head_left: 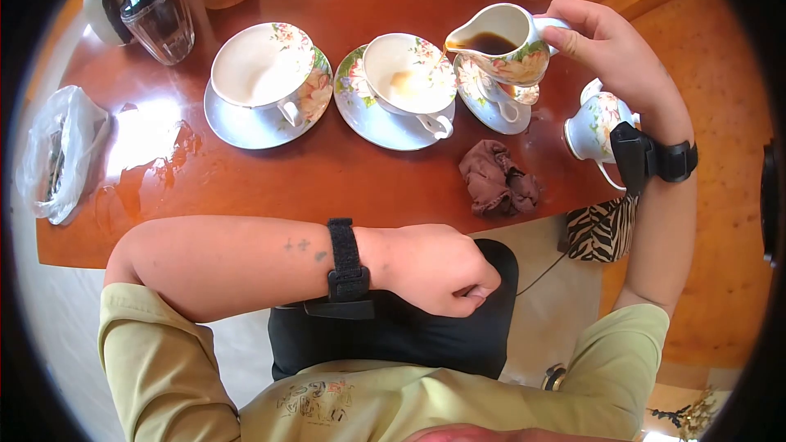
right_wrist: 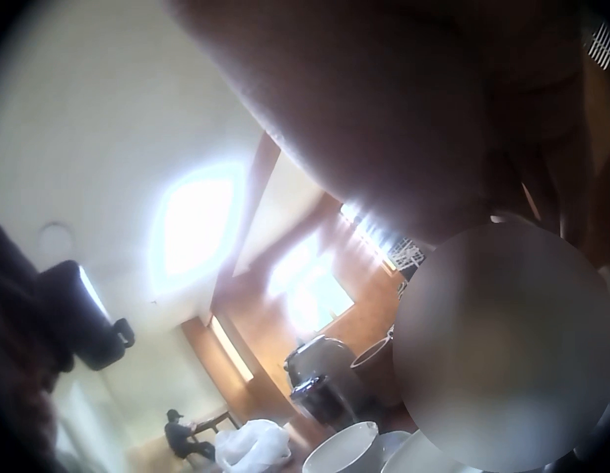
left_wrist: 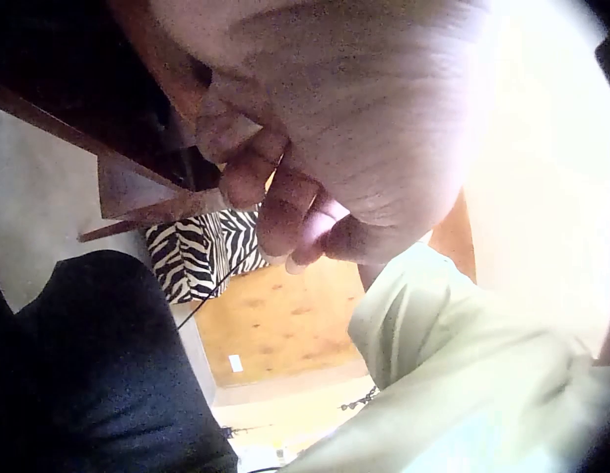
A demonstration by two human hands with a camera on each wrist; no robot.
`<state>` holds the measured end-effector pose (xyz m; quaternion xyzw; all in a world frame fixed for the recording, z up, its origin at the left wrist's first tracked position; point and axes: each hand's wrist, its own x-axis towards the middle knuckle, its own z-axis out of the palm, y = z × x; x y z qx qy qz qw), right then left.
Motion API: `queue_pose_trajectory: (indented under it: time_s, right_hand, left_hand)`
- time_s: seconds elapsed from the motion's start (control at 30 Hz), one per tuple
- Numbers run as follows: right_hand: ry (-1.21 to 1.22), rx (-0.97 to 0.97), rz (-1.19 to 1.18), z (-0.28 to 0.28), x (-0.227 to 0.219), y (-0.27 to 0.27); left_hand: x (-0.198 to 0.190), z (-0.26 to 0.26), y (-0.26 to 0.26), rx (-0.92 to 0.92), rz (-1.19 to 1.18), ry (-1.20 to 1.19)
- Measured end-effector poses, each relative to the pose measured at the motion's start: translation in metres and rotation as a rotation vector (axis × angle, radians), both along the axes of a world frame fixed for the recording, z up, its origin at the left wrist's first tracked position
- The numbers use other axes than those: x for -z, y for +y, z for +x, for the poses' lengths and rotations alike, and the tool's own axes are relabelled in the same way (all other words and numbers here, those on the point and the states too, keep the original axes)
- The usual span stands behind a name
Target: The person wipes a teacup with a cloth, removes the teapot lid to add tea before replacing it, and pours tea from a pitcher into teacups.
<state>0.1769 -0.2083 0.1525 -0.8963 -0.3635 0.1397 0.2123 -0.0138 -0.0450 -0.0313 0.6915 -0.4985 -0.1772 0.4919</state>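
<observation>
My right hand [head_left: 616, 47] grips the handle of a floral cream jug [head_left: 524, 67] with dark brown liquid in it. The jug tilts left, and a thin brown trickle shows at its spout, over the rim of the middle teacup [head_left: 385, 61]. A little brown liquid lies in that cup, which stands on a saucer [head_left: 352, 119]. Beneath the jug, a third cup is mostly hidden on its saucer [head_left: 483, 106]. In front of the table edge hangs my left hand [head_left: 430, 268], its fingers loosely curled around nothing, as the left wrist view also shows.
Another floral cup [head_left: 254, 74] stands on a saucer at left. A teapot [head_left: 602, 119] sits beside my right forearm, and a crumpled brown cloth [head_left: 495, 180] lies near the table edge. Farther left are a plastic bag [head_left: 61, 155], a lidded glass jar [head_left: 164, 29] and some spilled water.
</observation>
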Motion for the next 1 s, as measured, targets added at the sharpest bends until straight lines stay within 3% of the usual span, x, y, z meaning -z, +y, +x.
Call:
queue_pose_trajectory:
  time_s: [0.67,0.87,0.93,1.0]
  right_hand:
    - [-0.135,-0.030,-0.099,-0.008,-0.013,0.011]
    - [0.029,0.028,-0.009,-0.014,-0.007,0.004]
    - [0.221,0.136,0.144,-0.019,-0.002,0.000]
    - [0.229,0.123,0.210,-0.013,0.014,-0.010]
  left_hand:
    - [0.002,0.000,-0.001,0.012,0.001,-0.021]
    - [0.001,-0.001,0.001,0.018,0.007,-0.016]
    - [0.002,-0.001,0.001,0.012,0.021,-0.017]
    - [0.003,-0.001,-0.001,0.011,0.034,-0.017]
